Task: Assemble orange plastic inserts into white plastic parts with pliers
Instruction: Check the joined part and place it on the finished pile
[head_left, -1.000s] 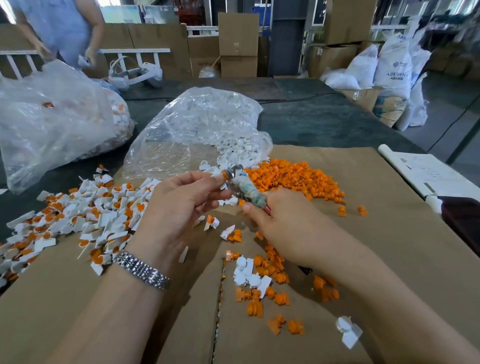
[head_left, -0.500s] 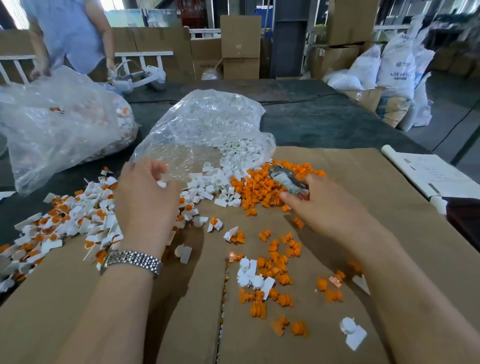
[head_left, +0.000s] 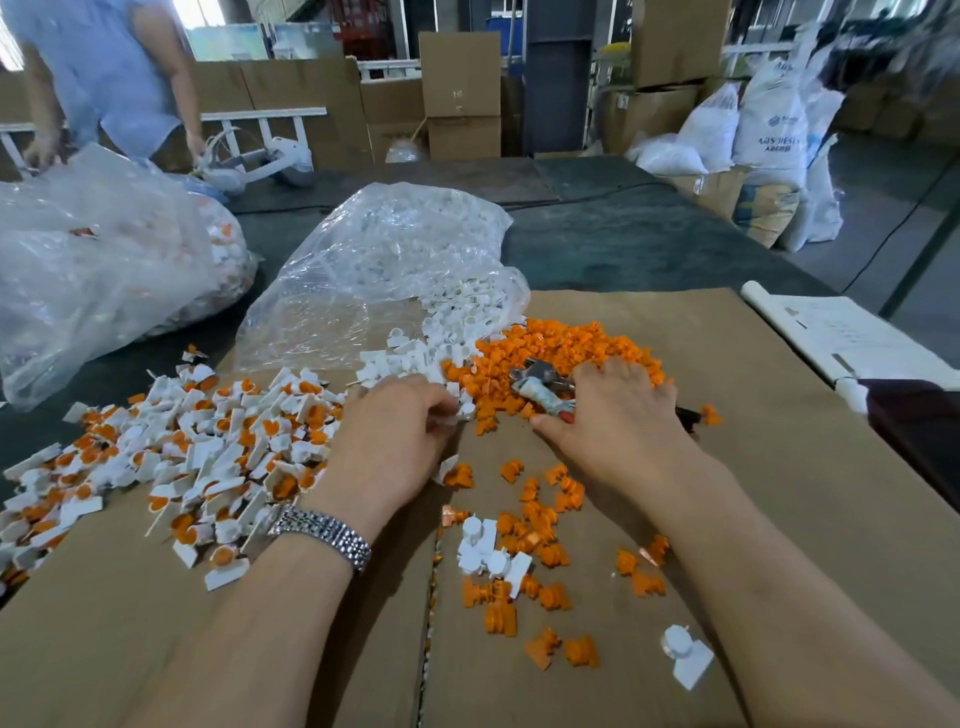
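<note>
Sensibly, the left hand (head_left: 395, 431) pinched one white part (head_left: 464, 410) while the right hand (head_left: 618, 415), gripping the pliers (head_left: 540, 387), needed one orange insert (head_left: 558, 348) from twelve o'clock.

Cardboard sheet (head_left: 727, 364) lies on the desk (head_left: 623, 234). Assembled parts (head_left: 208, 447) heaped at left. Open bag (head_left: 395, 260) behind centre, white parts (head_left: 447, 322) spilling from it. Inserts pile (head_left: 561, 343) just right of these; pliers (head_left: 540, 387) on that pile. Second bag (head_left: 104, 260) far left.
</note>
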